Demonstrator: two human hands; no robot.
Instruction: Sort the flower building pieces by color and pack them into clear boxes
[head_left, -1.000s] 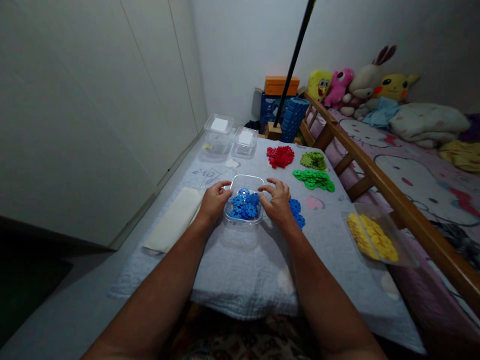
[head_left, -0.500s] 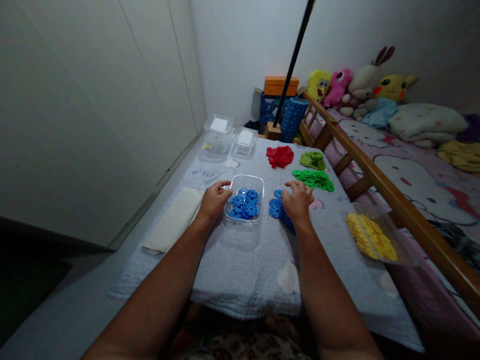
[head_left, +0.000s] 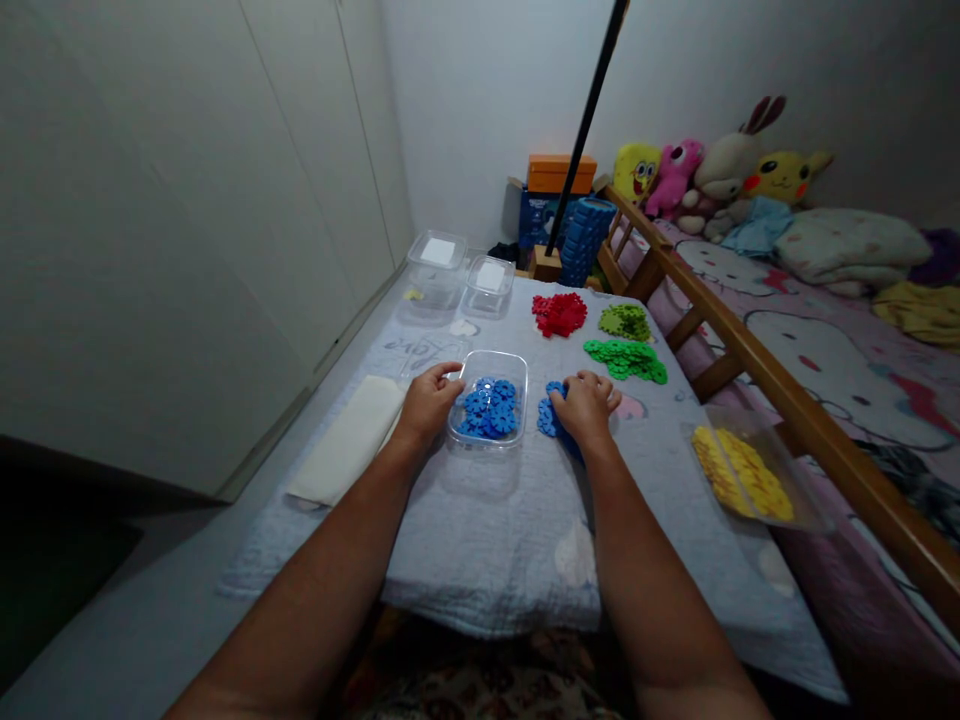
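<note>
A clear plastic box (head_left: 517, 368) holding several blue snowflake pieces (head_left: 488, 408) stands on the pale cloth in the middle. My left hand (head_left: 427, 402) grips the box's left wall, fingers curled on it. My right hand (head_left: 584, 407) lies just right of the box on a loose pile of blue pieces (head_left: 550, 417), fingers curled down over them. Most of that pile is hidden under the hand.
Farther back lie a red pile (head_left: 559, 313), an olive pile (head_left: 625, 321) and a green pile (head_left: 626, 359). Yellow pieces fill a clear bag (head_left: 742, 472) at right. Two lidded clear boxes (head_left: 459, 275) stand at the back left, a folded cloth (head_left: 346, 448) at left, a wooden bed rail (head_left: 757, 360) at right.
My right hand left the box's right side and moved right onto the loose blue pile, then curled in over it. The left hand and the box stayed put.
</note>
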